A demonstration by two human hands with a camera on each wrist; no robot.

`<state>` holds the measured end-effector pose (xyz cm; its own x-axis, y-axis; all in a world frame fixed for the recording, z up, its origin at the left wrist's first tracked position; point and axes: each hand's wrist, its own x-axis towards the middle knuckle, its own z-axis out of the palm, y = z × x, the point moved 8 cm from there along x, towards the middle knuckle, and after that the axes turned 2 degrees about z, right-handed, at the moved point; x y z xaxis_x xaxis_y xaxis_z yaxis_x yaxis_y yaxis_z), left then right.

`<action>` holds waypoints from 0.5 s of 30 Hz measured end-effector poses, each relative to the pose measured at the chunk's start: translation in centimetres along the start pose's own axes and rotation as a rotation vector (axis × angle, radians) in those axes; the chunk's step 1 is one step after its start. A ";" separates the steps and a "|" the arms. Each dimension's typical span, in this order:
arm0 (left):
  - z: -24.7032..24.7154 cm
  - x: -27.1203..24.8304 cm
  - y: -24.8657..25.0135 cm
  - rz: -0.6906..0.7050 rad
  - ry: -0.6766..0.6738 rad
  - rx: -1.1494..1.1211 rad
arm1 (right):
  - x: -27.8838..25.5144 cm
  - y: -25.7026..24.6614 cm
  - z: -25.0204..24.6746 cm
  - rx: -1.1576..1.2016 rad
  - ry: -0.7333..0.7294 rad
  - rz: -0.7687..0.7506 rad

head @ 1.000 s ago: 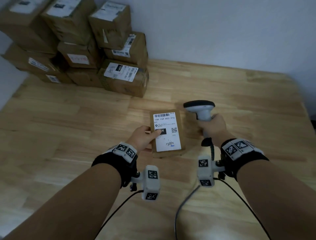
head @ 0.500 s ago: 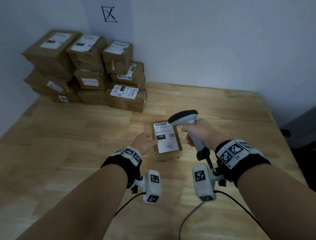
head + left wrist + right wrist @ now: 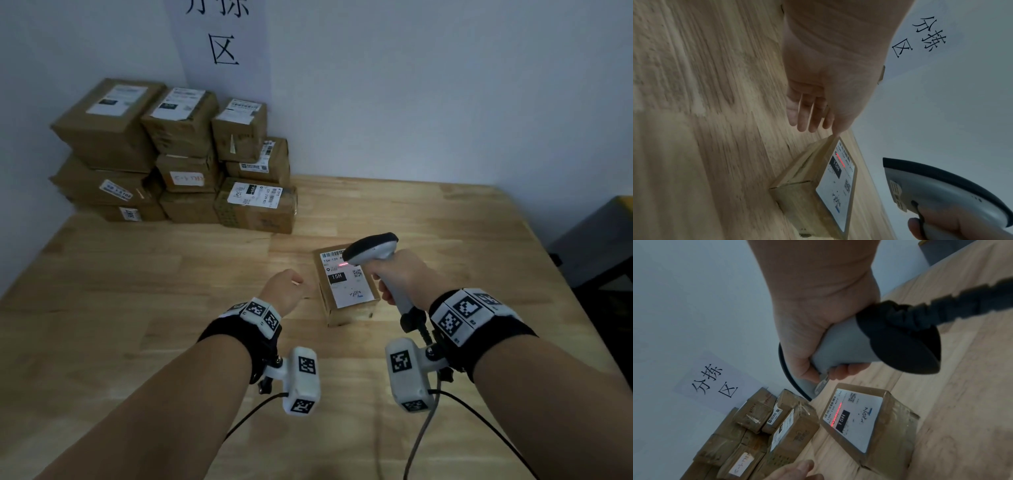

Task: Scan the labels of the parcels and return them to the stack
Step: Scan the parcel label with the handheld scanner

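**A:** What's nearest the camera?

**B:** In the head view both forearms reach out, each with a black wristband carrying tagged white blocks. The right hand [image 3: 399, 274] sits at about 1 o'clock from picture centre, its fingers [image 3: 846, 369] clenched round the grey handle of a barcode scanner [image 3: 375, 248]. A dark cable runs back from the handle's base.

**A:** And the left?

**B:** The left hand [image 3: 286, 289] is just left of the parcel, at roughly 12 o'clock from its own wristband. In the left wrist view its fingers [image 3: 805, 116] are straight and released, holding nothing. Whether a fingertip touches the box's far corner, I cannot tell.

**A:** Where is the parcel being scanned?

**B:** The parcel [image 3: 346, 301], a small brown carton, lies flat on the wooden table [image 3: 137, 308], between the two hands and apart from the stack. Its white label [image 3: 856, 417] faces up, printed "15H". The scanner head hangs over the label's upper edge, and a red line [image 3: 836, 413] falls across the label just below the barcode.

**A:** Farther back?

**B:** The stack of parcels [image 3: 178, 154] stands at about 10 o'clock from the carton, in the table's far corner against the wall, several boxes high, labels showing. Above it a paper sign [image 3: 222, 37] with black characters hangs on the wall.
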<state>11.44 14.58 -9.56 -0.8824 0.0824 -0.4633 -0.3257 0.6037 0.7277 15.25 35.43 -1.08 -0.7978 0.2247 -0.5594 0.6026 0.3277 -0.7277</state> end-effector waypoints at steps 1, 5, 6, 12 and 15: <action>0.1 0.1 -0.1 0.007 -0.009 0.004 | -0.1 0.1 0.0 -0.008 0.013 -0.002; 0.2 0.5 0.0 0.019 -0.035 -0.002 | -0.4 -0.3 0.1 -0.032 0.063 0.001; 0.1 0.6 0.1 0.022 -0.039 -0.003 | -0.4 -0.6 0.1 -0.031 0.070 0.005; -0.7 0.7 0.8 0.097 -0.032 -0.007 | -0.4 -1.9 0.6 -0.056 0.088 0.052; -1.0 0.8 1.0 0.093 -0.030 -0.007 | -0.5 -2.2 0.9 -0.034 0.086 0.075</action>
<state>10.09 14.47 -8.71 -0.8984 0.1615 -0.4084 -0.2453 0.5869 0.7716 14.30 33.75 0.44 -0.7499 0.3276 -0.5747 0.6610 0.3378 -0.6700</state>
